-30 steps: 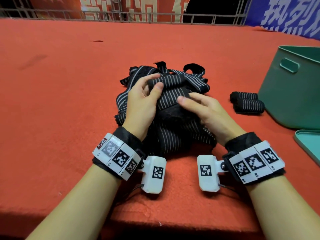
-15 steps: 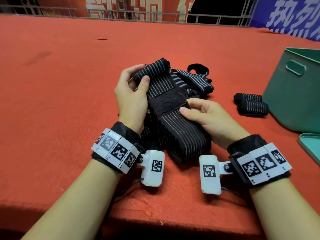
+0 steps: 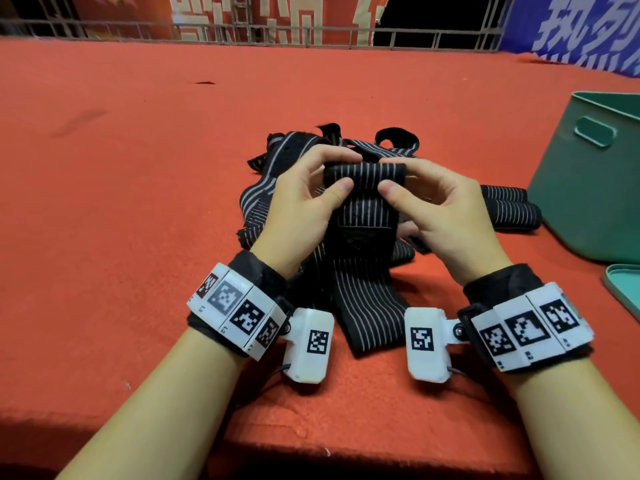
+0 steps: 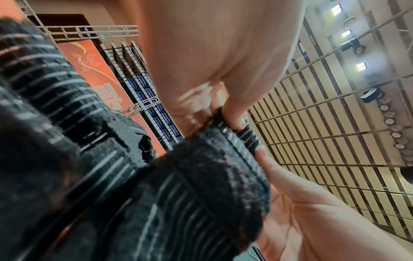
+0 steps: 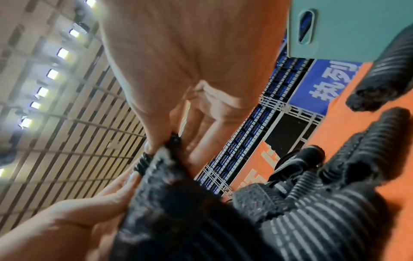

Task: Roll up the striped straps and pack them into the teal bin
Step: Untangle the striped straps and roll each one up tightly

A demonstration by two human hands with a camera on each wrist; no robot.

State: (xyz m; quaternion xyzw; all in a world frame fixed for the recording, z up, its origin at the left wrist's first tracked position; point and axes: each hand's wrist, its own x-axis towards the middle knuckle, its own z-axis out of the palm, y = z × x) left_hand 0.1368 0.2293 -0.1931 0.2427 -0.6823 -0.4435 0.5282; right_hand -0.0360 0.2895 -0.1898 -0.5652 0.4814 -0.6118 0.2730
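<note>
A black strap with white stripes [image 3: 363,271] hangs from both hands toward me, its top end folded into a small roll [image 3: 365,174]. My left hand [image 3: 325,183] pinches the roll's left end between thumb and fingers. My right hand [image 3: 401,183] pinches its right end the same way. The wrist views show the strap [image 4: 201,176] [image 5: 201,211] close up with fingertips on its top edge. Behind lies a heap of loose striped straps [image 3: 277,188]. Two rolled straps [image 3: 509,209] lie beside the teal bin [image 3: 588,188] at the right.
Everything sits on a red carpeted surface [image 3: 138,202] whose front edge runs just under my forearms. A teal lid [image 3: 623,289] lies at the right edge, near the bin. A metal railing and banners stand far behind.
Both hands lifted one strap off the heap, moved to its top end and came together there. The right hand shifted from the strap's middle up to the folded end.
</note>
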